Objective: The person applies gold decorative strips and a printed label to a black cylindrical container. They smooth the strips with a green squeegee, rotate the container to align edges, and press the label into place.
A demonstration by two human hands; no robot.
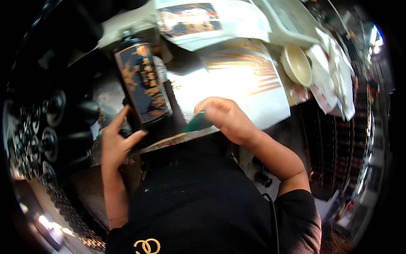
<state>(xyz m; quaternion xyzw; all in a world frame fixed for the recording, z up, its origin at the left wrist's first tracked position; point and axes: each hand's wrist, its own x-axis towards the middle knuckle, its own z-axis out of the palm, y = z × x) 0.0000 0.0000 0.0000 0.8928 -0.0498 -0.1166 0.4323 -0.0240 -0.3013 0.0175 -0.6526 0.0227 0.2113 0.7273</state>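
Black bottle (145, 82) at left; left hand (117, 137) spread by near end, contact unclear; right hand (225, 118) grips flat green tool (197, 123). Likely smoothing step; next calls for steadied bottle.

The right hand (225, 121) is blurred and hides the upper end of the green scraper (196, 123). Whether the left hand (115, 139) touches the bottle (146, 86) cannot be told. The picture's edge crops the printed sheet (243, 21).
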